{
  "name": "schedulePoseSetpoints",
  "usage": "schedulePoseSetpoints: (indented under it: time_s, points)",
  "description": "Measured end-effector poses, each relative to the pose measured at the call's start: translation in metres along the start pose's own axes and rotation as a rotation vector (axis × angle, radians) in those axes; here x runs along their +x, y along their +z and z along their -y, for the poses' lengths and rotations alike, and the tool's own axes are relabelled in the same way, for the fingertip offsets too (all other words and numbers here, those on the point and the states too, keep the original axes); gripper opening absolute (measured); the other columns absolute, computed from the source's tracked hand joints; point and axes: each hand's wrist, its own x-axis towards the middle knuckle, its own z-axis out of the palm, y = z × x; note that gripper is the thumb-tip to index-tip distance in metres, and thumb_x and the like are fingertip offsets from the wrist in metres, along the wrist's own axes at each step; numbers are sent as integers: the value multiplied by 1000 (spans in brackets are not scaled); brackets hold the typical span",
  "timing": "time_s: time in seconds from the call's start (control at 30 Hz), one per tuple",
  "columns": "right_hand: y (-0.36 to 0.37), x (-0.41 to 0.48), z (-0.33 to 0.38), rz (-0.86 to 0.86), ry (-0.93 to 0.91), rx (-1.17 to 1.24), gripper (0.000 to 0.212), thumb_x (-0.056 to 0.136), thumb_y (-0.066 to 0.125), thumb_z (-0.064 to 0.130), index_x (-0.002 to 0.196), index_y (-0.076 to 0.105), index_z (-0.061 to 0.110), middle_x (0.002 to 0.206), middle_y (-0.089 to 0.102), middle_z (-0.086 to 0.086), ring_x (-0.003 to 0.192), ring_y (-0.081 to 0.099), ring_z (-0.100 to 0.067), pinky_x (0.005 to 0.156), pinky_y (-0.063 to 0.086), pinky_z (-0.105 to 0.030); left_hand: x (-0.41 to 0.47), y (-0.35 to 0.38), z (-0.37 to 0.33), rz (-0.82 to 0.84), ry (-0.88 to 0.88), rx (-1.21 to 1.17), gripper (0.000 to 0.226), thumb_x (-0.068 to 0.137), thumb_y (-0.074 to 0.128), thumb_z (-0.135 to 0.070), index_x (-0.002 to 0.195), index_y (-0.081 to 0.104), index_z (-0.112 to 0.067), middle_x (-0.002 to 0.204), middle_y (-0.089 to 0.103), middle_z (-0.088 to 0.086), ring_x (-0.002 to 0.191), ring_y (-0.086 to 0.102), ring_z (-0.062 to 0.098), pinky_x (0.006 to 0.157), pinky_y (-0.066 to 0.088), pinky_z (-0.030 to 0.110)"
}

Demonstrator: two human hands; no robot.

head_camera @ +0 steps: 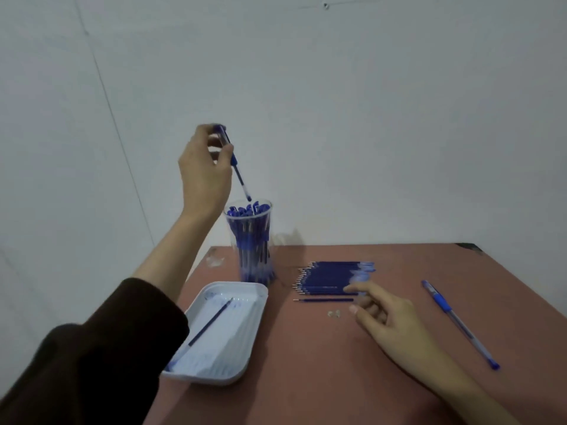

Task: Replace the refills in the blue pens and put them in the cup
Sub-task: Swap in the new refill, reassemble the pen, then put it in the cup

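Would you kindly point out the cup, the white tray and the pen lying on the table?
cup (251, 240), head view, clear wall.
white tray (228, 343), head view, bare floor.
pen lying on the table (460, 324), head view, mid-barrel.

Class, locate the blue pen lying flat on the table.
In the head view, the loose blue pen lies on the right side of the table, right of the right hand and the row of refills, touching neither.

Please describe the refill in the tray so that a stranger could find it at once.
On the brown table, near left, find the white tray, in front of the clear cup. One dark refill lies slantwise inside it, alone; all other refills lie on the bare table.
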Motion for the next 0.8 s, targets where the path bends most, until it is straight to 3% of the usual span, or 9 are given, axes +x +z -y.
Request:
schedulePoseSetpoints:
  time_s: [0.1, 0.2, 0.27, 0.4, 0.5, 0.57, 0.7, 0.8]
  points:
    - [1, 1, -2, 0, 0, -11, 37, 86, 64, 20, 101, 55, 53, 82, 61, 19, 66, 56, -7, 63, 46, -27, 3, 11, 13, 100, -37, 84, 26, 92, 53, -3, 118, 54, -5, 93, 58, 4, 74, 64, 22, 81, 54, 44]
    - [1, 2, 0, 4, -5, -12, 41, 86, 64, 18, 103, 52, 54, 81, 60, 17, 64, 55, -7, 61, 44, -24, 2, 16, 25, 185, -94, 171, 35, 93, 50, -1, 125, 47, -12, 94, 58, 8, 78, 65, 31, 79, 55, 47]
    - [1, 2, 0, 9, -4, -23, 40, 87, 64, 19, 102, 53, 53, 83, 60, 17, 65, 55, -7, 61, 44, -24, 2, 17, 29, 203, -106, 179, 32, 93, 49, -1, 123, 46, -13, 94, 58, 10, 77, 65, 33, 75, 56, 46]
    - [1, 1, -1, 25, 17, -49, 27, 87, 63, 19, 94, 61, 45, 86, 60, 16, 66, 55, -10, 65, 48, -30, 5, 20, 26, 306, -87, 284, 27, 90, 56, -3, 114, 52, -14, 90, 65, 8, 76, 64, 27, 61, 50, 30]
    - [1, 1, 0, 28, 10, -53, 27, 87, 63, 18, 95, 61, 44, 88, 60, 15, 66, 56, -12, 65, 48, -30, 2, 24, 33, 482, -102, 443, 17, 86, 62, -5, 100, 61, -14, 87, 69, 8, 79, 66, 26, 67, 53, 34]
    - [0, 1, 1, 19, 12, -57, 28, 87, 62, 17, 95, 61, 43, 86, 60, 17, 66, 56, -11, 65, 48, -27, -2, 25, 42, 515, -129, 521, 9, 87, 62, -12, 95, 67, -11, 92, 70, 10, 85, 64, 25, 72, 51, 34]
    - [-1, 2, 2, 25, 10, -68, 29, 88, 61, 17, 96, 60, 44, 86, 59, 18, 66, 56, -10, 64, 47, -25, -13, 23, 50, 515, -149, 527, 40, 97, 47, -38, 91, 73, -8, 85, 70, 15, 120, 40, 27, 78, 36, 32]
    - [-1, 2, 3, 24, 12, -83, 26, 88, 60, 17, 96, 60, 42, 85, 59, 19, 65, 55, -10, 64, 47, -25, -17, 20, 54, 515, -149, 550, 45, 97, 40, -44, 96, 73, -14, 88, 71, 12, 122, 35, 31, 84, 29, 32]
